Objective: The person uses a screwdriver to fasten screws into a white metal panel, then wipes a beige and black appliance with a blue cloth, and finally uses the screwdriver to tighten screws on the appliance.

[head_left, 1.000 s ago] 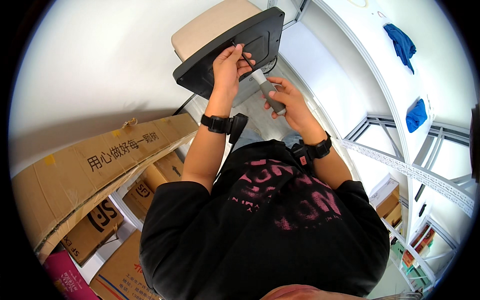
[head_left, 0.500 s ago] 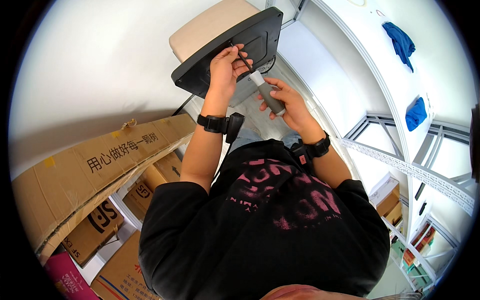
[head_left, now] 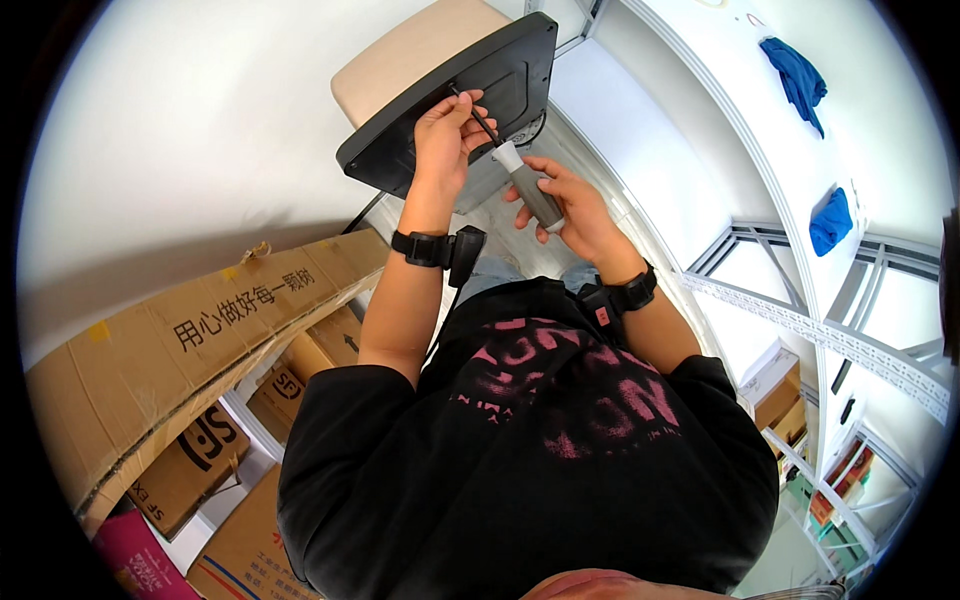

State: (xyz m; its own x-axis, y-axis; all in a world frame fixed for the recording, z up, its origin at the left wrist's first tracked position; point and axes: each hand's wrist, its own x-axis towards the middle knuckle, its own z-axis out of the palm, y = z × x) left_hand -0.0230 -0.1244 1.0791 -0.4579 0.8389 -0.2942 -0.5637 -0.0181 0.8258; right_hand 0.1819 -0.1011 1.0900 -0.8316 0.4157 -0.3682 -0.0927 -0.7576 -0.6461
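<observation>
A screwdriver (head_left: 533, 192) with a grey handle and dark shaft points up and left at a black panel. My right hand (head_left: 577, 205) has its fingers curled round the handle. Near the tip, my left hand (head_left: 447, 133) pinches the shaft against the panel, and the tip itself meets a hole there. The black panel (head_left: 505, 92) is the base of a beige padded seat (head_left: 405, 55), which is tipped on its side so that the underside faces me. Small screw holes show near the panel's corners.
A long cardboard box (head_left: 210, 320) lies at the left, above several smaller cartons (head_left: 190, 465). White metal shelving (head_left: 830, 335) lines the right side. Two blue cloths (head_left: 795, 85) hang on the white surface there. A dark cable runs behind the seat.
The view has shifted slightly, so the seat and both hands sit a little farther left. The grip of both hands on the screwdriver looks the same.
</observation>
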